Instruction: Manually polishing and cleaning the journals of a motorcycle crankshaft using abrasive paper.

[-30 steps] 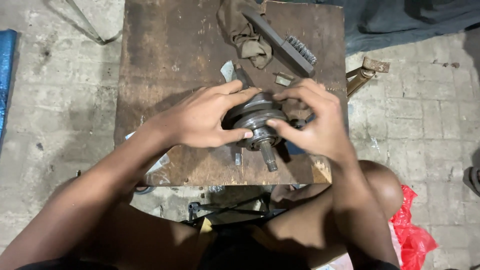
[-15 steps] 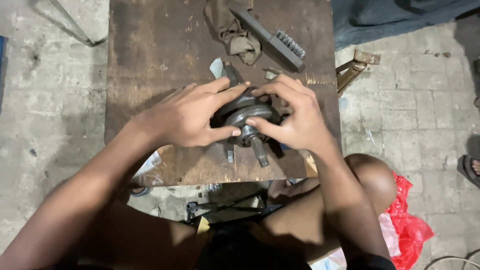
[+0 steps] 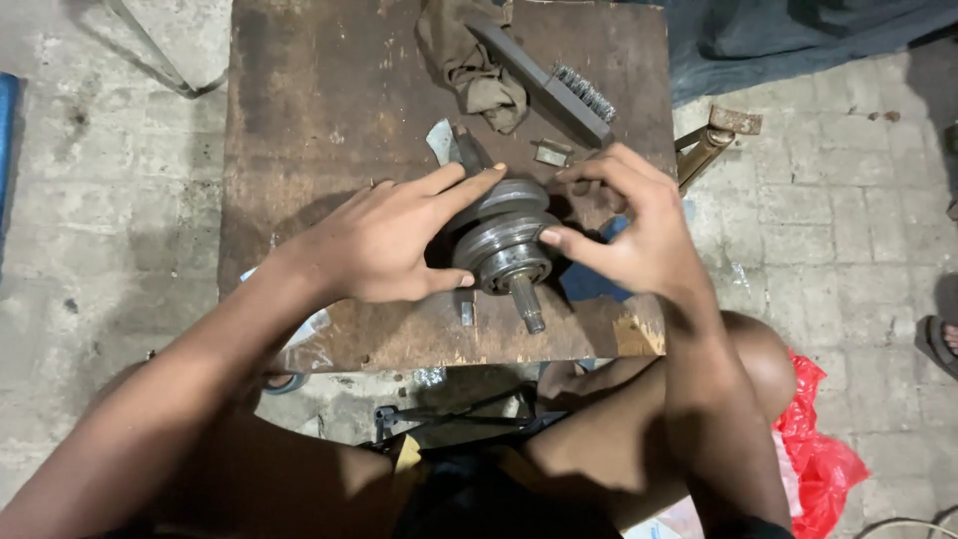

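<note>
Presently: crankshaft (image 3: 504, 245) on rusty table (image 3: 319, 120), near front edge | left hand (image 3: 384, 240) fingers spread, grasping it | right hand (image 3: 639, 235) fingers curled, gripping it | red bag (image 3: 813, 454) on floor, right | brush (image 3: 554, 75), rag (image 3: 474, 65) behind.

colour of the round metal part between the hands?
Dull grey steel, darker in its grooves; the metal part shows best in the head view.

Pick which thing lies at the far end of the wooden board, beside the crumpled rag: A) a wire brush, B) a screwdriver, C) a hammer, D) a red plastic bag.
A: a dark wire brush with metal bristles lies right beside the rag on the wooden board, beyond both hands.
</note>
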